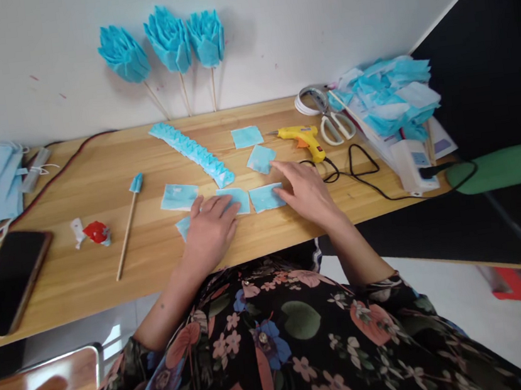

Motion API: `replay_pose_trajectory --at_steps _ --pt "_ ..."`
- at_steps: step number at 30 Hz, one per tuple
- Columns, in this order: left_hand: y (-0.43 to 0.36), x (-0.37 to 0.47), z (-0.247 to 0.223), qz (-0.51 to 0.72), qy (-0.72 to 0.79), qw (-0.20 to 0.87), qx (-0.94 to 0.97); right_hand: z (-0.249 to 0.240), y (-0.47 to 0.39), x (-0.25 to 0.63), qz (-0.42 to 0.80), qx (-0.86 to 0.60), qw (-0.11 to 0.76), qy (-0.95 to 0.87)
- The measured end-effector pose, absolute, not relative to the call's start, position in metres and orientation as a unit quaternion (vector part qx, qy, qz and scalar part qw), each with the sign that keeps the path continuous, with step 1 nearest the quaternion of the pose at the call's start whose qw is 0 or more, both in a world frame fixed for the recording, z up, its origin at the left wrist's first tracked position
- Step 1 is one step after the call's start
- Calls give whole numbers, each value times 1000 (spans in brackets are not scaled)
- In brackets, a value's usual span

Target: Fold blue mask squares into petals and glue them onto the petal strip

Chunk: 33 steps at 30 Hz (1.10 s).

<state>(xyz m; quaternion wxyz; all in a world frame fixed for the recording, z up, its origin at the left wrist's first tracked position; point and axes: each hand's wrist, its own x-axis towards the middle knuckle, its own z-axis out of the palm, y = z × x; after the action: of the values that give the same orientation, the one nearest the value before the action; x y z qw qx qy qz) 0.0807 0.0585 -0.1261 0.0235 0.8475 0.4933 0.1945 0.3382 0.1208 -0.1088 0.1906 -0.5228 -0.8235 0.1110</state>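
Observation:
Several light-blue fabric pieces lie flat on the wooden table in front of me. My left hand [211,227] rests over them, fingers stretched out, its tips on a blue rectangle [241,201]. Another rectangle [179,196] lies by its fingertips, and a further piece is partly hidden under this hand. My right hand [305,191] has thumb and index finger apart. Its thumb side touches the right end of one rectangle [265,198], while the index finger reaches the corner of a turned square [262,158]. One more rectangle [247,136] lies farther back.
A row of folded blue petals [193,152] runs diagonally behind the pieces. A yellow glue gun [300,133], scissors [335,126] and a fabric-scrap pile [390,93] are right. A blue-tipped stick [127,233] and phone [8,283] lie left. Three blue flowers [168,42] lean on the wall.

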Motion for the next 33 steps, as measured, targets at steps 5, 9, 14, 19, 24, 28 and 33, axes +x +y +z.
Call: replay_pose_trajectory --at_steps 5,9,14,19,24,28,33 --pt "54 87 -125 198 500 6 843 -115 124 342 156 -504 278 -803" --pt "49 86 -123 197 509 2 838 -121 126 340 189 -496 299 -793" --pt "46 87 -125 199 514 4 834 -122 127 335 191 -447 268 -832" --pt "45 87 -125 207 514 14 832 -117 125 341 196 -457 251 -831" --pt "43 87 -126 206 514 20 832 -105 124 336 147 -453 241 -846" --pt "42 88 -126 200 519 20 831 -95 136 311 110 -427 160 -883" --pt "41 90 -124 189 519 13 833 -91 153 278 134 -412 85 -897"
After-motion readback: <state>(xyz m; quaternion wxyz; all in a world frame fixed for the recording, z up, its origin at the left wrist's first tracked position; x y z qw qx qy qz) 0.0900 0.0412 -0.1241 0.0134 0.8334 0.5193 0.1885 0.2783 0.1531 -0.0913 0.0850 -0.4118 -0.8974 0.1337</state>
